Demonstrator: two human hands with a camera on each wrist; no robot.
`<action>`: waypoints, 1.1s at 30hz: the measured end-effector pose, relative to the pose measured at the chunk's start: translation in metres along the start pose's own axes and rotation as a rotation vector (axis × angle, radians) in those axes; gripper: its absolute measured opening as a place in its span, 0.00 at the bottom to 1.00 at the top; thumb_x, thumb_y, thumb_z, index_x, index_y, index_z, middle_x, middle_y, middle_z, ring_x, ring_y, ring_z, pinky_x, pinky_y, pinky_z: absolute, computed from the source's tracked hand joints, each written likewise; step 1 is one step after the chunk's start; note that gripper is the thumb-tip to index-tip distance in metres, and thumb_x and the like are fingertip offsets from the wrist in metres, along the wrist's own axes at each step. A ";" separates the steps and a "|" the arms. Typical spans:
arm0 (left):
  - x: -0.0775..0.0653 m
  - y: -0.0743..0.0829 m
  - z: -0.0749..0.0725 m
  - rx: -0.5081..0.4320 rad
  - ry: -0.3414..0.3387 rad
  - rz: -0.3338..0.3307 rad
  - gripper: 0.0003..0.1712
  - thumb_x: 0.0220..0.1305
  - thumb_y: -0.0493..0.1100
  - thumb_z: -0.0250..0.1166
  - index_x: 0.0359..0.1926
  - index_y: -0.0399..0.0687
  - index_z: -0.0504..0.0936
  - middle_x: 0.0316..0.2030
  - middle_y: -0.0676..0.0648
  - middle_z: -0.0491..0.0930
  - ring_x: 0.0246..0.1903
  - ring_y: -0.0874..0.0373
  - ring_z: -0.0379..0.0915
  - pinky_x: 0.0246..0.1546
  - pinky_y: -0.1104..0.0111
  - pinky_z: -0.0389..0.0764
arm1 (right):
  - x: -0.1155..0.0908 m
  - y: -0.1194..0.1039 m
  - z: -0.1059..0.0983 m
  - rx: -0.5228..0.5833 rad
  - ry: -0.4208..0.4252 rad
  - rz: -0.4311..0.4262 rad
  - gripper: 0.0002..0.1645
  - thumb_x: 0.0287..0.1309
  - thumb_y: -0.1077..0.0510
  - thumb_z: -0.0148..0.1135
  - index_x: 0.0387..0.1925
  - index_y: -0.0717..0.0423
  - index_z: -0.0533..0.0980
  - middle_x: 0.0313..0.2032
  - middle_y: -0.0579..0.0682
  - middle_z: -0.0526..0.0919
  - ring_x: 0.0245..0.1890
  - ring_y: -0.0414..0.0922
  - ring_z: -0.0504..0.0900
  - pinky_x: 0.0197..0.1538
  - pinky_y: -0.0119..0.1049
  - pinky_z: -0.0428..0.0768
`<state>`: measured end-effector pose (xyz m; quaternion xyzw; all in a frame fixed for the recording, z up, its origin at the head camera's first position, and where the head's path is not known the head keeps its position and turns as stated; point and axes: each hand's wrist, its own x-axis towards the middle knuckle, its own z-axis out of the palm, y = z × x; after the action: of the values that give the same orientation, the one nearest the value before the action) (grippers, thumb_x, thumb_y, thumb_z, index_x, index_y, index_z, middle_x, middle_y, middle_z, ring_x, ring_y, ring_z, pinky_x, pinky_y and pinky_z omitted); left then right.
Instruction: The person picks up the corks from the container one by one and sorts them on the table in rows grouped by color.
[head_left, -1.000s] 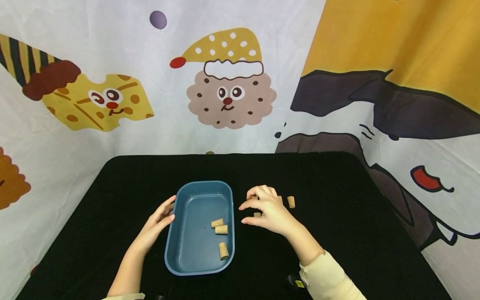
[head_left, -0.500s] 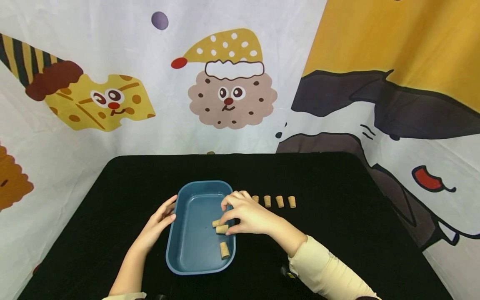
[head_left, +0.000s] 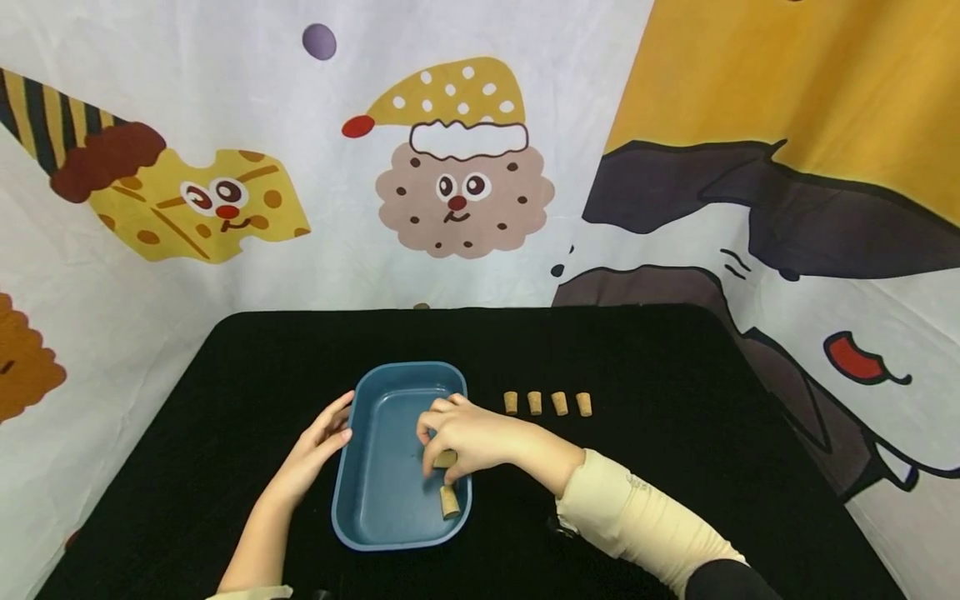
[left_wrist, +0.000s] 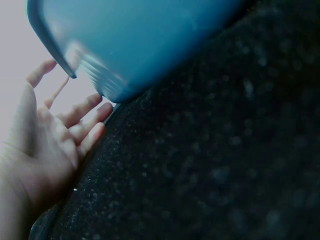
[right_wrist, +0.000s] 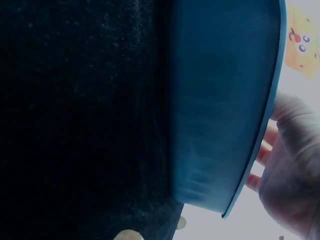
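- The blue plastic tray (head_left: 378, 492) lies on the black-covered table (head_left: 697, 450), at the lower centre of the head view.
- The left hand (head_left: 317, 446), left of centre, rests against the tray's left side, its fingers loosely extended and the thumb apart from them; it is not clasped round anything. The left wrist view, upper left, shows these fingers spread at the tray's corner.
- The right hand (head_left: 472, 435), just right of centre, reaches over the tray's right rim with fingers bent downward.
- One cork stopper (head_left: 446, 458) shows between its thumb and forefinger, which stand apart; whether they pinch the cork, I cannot tell.
- A second cork (head_left: 449, 502) lies in the tray's lower right part, just below the right thumb.
- Four more corks (head_left: 535, 403) form a spaced row on the table, right of the tray and above the right forearm.
- In the right wrist view, the tray's wall fills the upper middle, the right hand is at the right edge, and two pale round shapes (right_wrist: 129, 235) sit at the bottom.
- A cream sleeve (head_left: 637, 521) covers the right forearm, lower right.
- Behind hangs a cartoon-printed curtain (head_left: 337, 208).
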<state>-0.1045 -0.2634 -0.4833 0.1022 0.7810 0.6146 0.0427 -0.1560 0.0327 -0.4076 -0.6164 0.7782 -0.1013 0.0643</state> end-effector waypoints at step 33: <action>0.000 0.000 0.001 0.003 0.003 -0.011 0.32 0.73 0.44 0.51 0.74 0.52 0.54 0.67 0.34 0.59 0.63 0.37 0.58 0.57 0.41 0.63 | 0.017 -0.014 -0.005 -0.059 -0.303 -0.004 0.11 0.45 0.47 0.74 0.32 0.25 0.84 0.39 0.31 0.69 0.41 0.32 0.60 0.43 0.28 0.58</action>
<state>-0.1046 -0.2623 -0.4837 0.0970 0.7825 0.6134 0.0449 -0.1482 0.0136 -0.3988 -0.6279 0.7610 0.0158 0.1627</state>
